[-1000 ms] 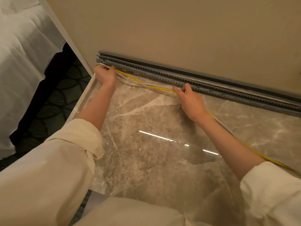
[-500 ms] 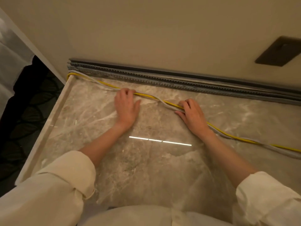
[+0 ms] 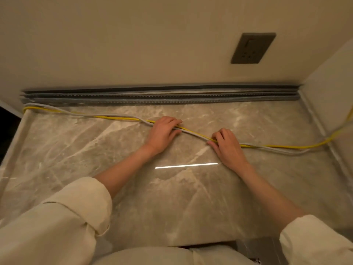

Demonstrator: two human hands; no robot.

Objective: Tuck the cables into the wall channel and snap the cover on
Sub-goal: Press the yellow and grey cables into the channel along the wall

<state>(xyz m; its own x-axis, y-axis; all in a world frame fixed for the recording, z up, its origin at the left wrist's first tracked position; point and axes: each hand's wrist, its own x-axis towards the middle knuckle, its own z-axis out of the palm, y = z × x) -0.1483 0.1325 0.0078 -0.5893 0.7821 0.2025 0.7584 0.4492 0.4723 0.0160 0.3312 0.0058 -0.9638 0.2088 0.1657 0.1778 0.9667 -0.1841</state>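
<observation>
Marble surface (image 3: 95, 159): grey-brown, veined, glossy, filling the near and middle ground; bright strip of reflected light near the centre.

Wall channel (image 3: 160, 96): long grey track at the far edge of the marble, along the foot of the beige wall (image 3: 133, 44), running left to right; toothed edges visible, no cable inside. Cover not told apart from the channel's own strips.

Yellow cable (image 3: 286, 146): lying on the marble, near the channel at the far left corner, slanting nearer toward the right, then rising at the right side panel (image 3: 334, 77). Outside the channel along its whole visible length.

White cable (image 3: 114, 115): running beside the yellow one, crossing it in places, likewise on the marble and outside the channel.

Left hand (image 3: 162, 133): palm down at centre, fingers curled over both cables, thumb nearer, holding them against the marble.

Right hand (image 3: 227, 146): just right of the left, apart from it; fingertips bent round the same two cables, thumb stretched along the marble on the near side.

Sleeves (image 3: 66, 217): cream, rolled to the forearm, both arms.

Wall socket (image 3: 253, 47): dark grey plate, far right on the wall, well above the channel.
</observation>
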